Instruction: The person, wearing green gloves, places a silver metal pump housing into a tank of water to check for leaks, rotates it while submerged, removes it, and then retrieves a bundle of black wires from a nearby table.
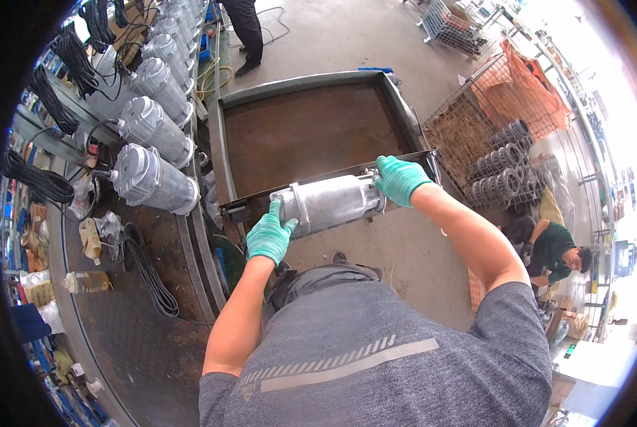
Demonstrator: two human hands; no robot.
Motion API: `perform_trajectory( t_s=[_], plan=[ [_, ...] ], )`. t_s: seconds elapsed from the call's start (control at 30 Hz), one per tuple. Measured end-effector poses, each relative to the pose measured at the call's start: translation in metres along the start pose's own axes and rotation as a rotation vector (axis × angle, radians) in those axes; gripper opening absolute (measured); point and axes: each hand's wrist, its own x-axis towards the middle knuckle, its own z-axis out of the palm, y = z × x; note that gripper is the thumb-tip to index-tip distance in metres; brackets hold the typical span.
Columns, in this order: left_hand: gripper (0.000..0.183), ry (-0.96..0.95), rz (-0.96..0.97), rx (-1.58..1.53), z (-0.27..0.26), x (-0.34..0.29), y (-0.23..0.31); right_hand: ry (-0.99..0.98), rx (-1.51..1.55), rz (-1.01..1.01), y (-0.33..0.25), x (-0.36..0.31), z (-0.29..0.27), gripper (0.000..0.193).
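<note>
A silver-grey metal pump motor [330, 203] with a ribbed cylindrical body lies sideways along the near side of a large rectangular metal tank [219, 146]. My left hand [269, 235], in a green glove, grips its left end, with the fingers over the top of the rim. At the other end, my right hand [400, 179], also gloved in green, is closed round the narrower end with its fittings. The palm-side contact of both hands is hidden. Whether the motor rests on the tank's edge or is held clear of it, I cannot tell.
Several similar motors [156, 179] with black cables stand in a row on the left bench. A coiled cable [151, 277] and a bottle [87, 282] lie nearby. At right are a wire cage [475, 107], stacked metal rings [496, 186] and a crouching person [555, 249]; another person's legs [246, 32] show beyond the tank.
</note>
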Motion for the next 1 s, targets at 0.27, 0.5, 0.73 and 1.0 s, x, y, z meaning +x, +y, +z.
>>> perform_trajectory(
  t_s=[0.27, 0.5, 0.73, 1.0],
  plan=[
    [0.072, 0.001, -0.012, -0.009, -0.005, 0.000, 0.000, -0.174, -0.156, 0.013, 0.008, 0.014, 0.004, 0.032],
    [0.081, 0.005, 0.039, 0.063, 0.007, 0.007, -0.008, -0.219, -0.102, 0.015, 0.006, 0.011, -0.001, 0.046],
    [0.080, -0.020, 0.018, 0.033, 0.004, 0.003, -0.007, -0.113, -0.115, -0.041, 0.008, 0.005, 0.003, 0.035],
    [0.075, 0.006, 0.041, 0.031, 0.001, -0.002, -0.006, -0.070, -0.206, -0.131, 0.003, 0.003, 0.002, 0.028]
  ],
)
